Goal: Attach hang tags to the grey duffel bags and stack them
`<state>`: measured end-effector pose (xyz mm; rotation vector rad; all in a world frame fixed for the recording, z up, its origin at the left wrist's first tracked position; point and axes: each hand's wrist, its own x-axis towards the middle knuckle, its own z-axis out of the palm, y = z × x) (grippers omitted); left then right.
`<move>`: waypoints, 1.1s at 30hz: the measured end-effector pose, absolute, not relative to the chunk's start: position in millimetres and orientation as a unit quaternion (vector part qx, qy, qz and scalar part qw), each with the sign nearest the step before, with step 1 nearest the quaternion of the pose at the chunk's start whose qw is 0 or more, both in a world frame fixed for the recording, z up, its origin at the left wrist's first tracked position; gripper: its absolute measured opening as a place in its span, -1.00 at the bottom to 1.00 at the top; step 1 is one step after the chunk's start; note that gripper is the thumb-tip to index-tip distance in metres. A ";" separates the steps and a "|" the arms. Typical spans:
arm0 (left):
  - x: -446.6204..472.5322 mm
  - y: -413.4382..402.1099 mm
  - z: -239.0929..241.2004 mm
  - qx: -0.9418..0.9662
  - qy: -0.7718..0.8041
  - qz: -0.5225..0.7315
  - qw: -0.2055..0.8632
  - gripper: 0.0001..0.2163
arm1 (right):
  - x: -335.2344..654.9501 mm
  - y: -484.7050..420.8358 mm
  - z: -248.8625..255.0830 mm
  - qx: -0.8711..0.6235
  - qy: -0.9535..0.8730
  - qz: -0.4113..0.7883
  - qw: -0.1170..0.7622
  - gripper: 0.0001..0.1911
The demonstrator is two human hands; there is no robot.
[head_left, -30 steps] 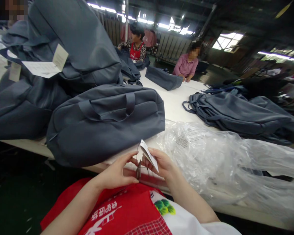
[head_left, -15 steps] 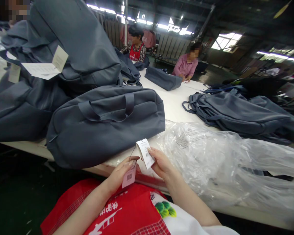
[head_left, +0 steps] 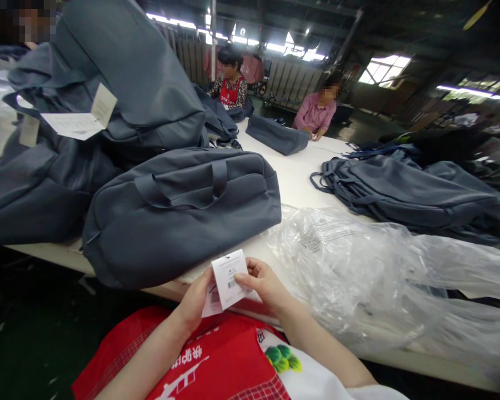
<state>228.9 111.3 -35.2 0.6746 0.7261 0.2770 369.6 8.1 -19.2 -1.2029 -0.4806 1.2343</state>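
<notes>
Between my hands, just over the table's front edge, are two white hang tags. The upper hang tag (head_left: 232, 290), printed with small text and a barcode, is pinched in my right hand (head_left: 260, 280), thumb across its face. My left hand (head_left: 197, 294) is closed on the left edge of the lower hang tag (head_left: 211, 301), which the upper one partly covers. Most of my left fingertips are hidden behind the tags. Right behind them lies a dark blue-grey bag (head_left: 179, 216) on its side, with two strap handles toward me.
On the left, more dark bags (head_left: 150, 72) are piled, one bearing open white tags (head_left: 77, 123). Clear plastic bags (head_left: 358, 272) spread over the table's right front. Further right lie dark backpacks (head_left: 408, 189). Two people (head_left: 316, 111) work across the white table (head_left: 298, 178).
My right hand has brought its tag left, over the one in my left hand. The two tags, apart before, now overlap. The bag stays in place.
</notes>
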 end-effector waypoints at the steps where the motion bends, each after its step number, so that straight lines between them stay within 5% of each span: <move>1: 228.3 110.7 -33.0 0.323 0.330 0.121 0.879 -0.41 | 368.4 7.9 -19.7 -0.546 -0.242 0.518 0.612 -0.65; 4: 225.8 109.6 -26.3 0.338 0.271 0.101 0.895 -0.28 | 365.0 7.8 -19.0 -0.629 -0.350 0.420 0.554 -0.72; 10: 223.6 112.8 -26.1 0.520 0.323 0.146 0.777 -0.44 | 358.9 6.2 -11.3 -0.687 -0.449 0.347 0.454 -0.85; 14: 218.1 119.0 -24.8 0.514 0.286 0.086 0.804 -0.45 | 364.0 2.9 -4.0 -0.676 -0.544 0.336 0.366 -0.88; 20: 210.6 125.9 -14.2 0.503 0.261 0.017 0.824 -0.38 | 376.9 -0.8 2.9 -0.676 -0.638 0.263 0.257 -0.78; 33: 215.8 123.5 -17.3 0.583 0.243 0.039 0.774 -0.42 | 372.8 1.0 -10.3 -0.673 -0.527 0.330 0.401 -0.67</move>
